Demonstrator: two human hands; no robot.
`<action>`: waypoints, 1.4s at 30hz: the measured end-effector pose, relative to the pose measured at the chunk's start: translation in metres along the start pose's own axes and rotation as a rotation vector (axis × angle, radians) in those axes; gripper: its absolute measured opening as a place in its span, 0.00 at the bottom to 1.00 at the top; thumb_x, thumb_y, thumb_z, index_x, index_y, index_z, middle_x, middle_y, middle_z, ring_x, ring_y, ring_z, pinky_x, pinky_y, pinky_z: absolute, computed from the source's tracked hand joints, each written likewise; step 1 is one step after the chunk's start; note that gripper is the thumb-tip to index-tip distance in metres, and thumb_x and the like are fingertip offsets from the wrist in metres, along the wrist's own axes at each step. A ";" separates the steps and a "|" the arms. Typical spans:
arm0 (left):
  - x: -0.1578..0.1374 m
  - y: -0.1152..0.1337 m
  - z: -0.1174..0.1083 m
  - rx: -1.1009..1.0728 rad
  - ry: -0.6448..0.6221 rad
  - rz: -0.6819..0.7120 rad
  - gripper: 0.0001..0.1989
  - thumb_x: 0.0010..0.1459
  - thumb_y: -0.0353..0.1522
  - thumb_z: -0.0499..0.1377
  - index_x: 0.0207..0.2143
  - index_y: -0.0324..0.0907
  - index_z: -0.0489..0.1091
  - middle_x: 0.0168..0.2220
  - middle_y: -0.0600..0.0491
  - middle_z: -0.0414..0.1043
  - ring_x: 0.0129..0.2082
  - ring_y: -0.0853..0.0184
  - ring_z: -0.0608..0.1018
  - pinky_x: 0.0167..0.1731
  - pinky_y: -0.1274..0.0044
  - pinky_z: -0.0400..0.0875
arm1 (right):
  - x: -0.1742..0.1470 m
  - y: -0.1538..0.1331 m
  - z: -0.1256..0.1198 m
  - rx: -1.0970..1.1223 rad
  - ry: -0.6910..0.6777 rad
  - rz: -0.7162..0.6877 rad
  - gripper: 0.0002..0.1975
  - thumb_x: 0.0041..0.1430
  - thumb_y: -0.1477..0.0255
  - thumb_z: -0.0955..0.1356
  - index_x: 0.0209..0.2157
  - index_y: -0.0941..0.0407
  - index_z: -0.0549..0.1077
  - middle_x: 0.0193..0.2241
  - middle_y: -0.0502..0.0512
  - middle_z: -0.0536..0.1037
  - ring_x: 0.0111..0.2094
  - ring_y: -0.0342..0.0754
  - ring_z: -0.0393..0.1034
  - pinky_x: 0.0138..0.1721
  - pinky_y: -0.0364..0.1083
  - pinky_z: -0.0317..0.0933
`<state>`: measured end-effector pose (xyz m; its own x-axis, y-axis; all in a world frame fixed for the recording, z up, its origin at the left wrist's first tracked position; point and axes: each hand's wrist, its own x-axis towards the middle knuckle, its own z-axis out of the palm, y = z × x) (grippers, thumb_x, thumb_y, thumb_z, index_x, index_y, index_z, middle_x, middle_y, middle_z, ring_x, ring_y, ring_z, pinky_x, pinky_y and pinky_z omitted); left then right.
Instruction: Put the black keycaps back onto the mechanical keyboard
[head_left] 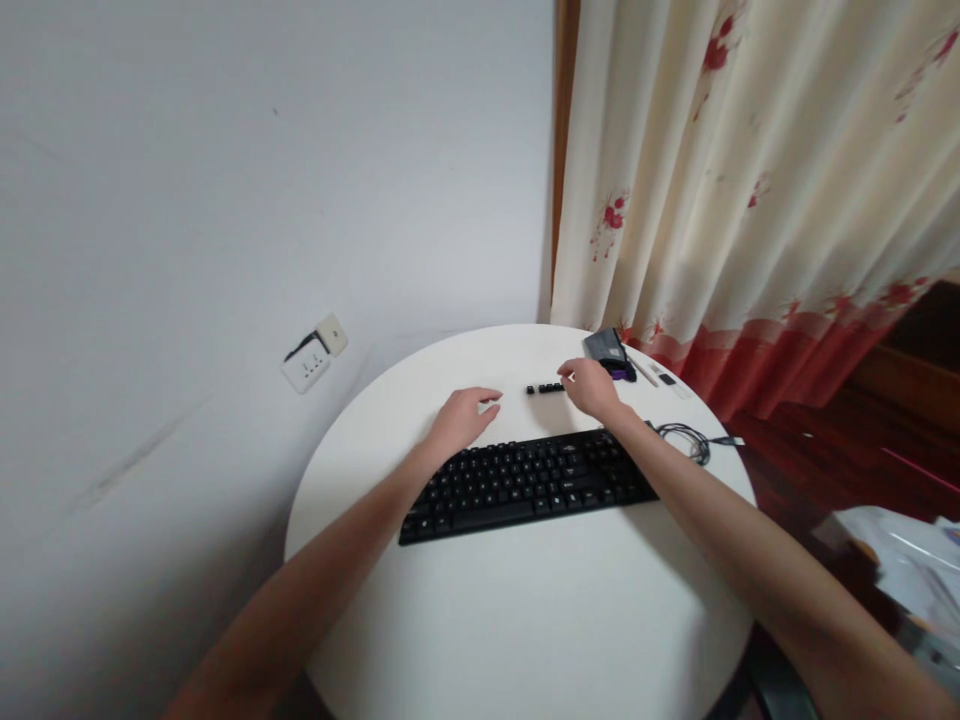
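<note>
A black keyboard (517, 480) lies at a slight slant across the white round table. Beyond its back edge, several small black keycaps (551, 388) stand in a short row, with one a little apart on the left. My left hand (461, 418) hovers at the keyboard's back left, thumb and fingers apart, holding nothing. At the right end of the row is my right hand (591, 388), its thumb and fingertips curled together. Whatever may be between those fingertips is too small to make out. My right hand and forearm cover part of the row and the keyboard's right end.
A dark pouch (606, 348) with a purple item lies at the table's back right, near a pale stick (643, 368) and a small black piece (667, 379). A coiled cable (686, 438) rests right of the keyboard. Wall and curtain (675, 200) border the table (525, 610).
</note>
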<state>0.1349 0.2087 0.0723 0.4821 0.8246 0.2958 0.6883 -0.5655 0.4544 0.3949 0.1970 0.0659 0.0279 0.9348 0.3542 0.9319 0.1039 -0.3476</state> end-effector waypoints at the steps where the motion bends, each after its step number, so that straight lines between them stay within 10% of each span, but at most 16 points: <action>1: 0.011 0.000 0.001 0.008 -0.003 -0.004 0.15 0.60 0.33 0.59 0.48 0.41 0.76 0.47 0.49 0.78 0.47 0.61 0.78 0.50 0.73 0.71 | 0.008 0.006 -0.001 -0.034 -0.009 -0.007 0.13 0.62 0.75 0.65 0.45 0.59 0.78 0.42 0.62 0.80 0.44 0.55 0.71 0.44 0.48 0.61; 9: 0.079 0.009 0.045 0.078 -0.047 -0.042 0.14 0.57 0.33 0.63 0.46 0.43 0.78 0.44 0.47 0.79 0.46 0.59 0.78 0.48 0.70 0.70 | 0.034 0.017 0.024 -0.125 -0.115 -0.141 0.11 0.58 0.72 0.71 0.43 0.56 0.79 0.42 0.63 0.79 0.51 0.58 0.65 0.52 0.55 0.53; 19: 0.097 0.002 0.071 0.112 -0.113 -0.054 0.07 0.54 0.29 0.63 0.35 0.46 0.81 0.37 0.49 0.80 0.44 0.56 0.79 0.47 0.69 0.70 | 0.047 0.007 0.047 -0.141 -0.211 -0.293 0.08 0.57 0.76 0.69 0.38 0.54 0.80 0.40 0.61 0.80 0.51 0.57 0.63 0.54 0.58 0.43; 33: 0.018 0.017 0.024 -0.249 -0.089 -0.061 0.05 0.52 0.31 0.66 0.33 0.40 0.79 0.31 0.52 0.81 0.32 0.67 0.80 0.36 0.78 0.74 | -0.003 -0.022 0.011 0.302 -0.113 -0.323 0.07 0.56 0.77 0.70 0.38 0.59 0.77 0.34 0.55 0.80 0.34 0.46 0.71 0.38 0.43 0.61; 42: -0.020 0.025 0.032 -0.405 -0.114 -0.103 0.04 0.51 0.28 0.64 0.30 0.39 0.79 0.30 0.51 0.80 0.32 0.65 0.80 0.37 0.76 0.74 | -0.053 -0.021 0.025 0.703 -0.221 -0.209 0.03 0.51 0.77 0.70 0.30 0.58 0.76 0.27 0.52 0.78 0.28 0.45 0.70 0.33 0.44 0.62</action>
<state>0.1596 0.1772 0.0512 0.4942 0.8567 0.1476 0.4788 -0.4099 0.7763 0.3648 0.1540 0.0323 -0.2654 0.9106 0.3167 0.4582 0.4082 -0.7896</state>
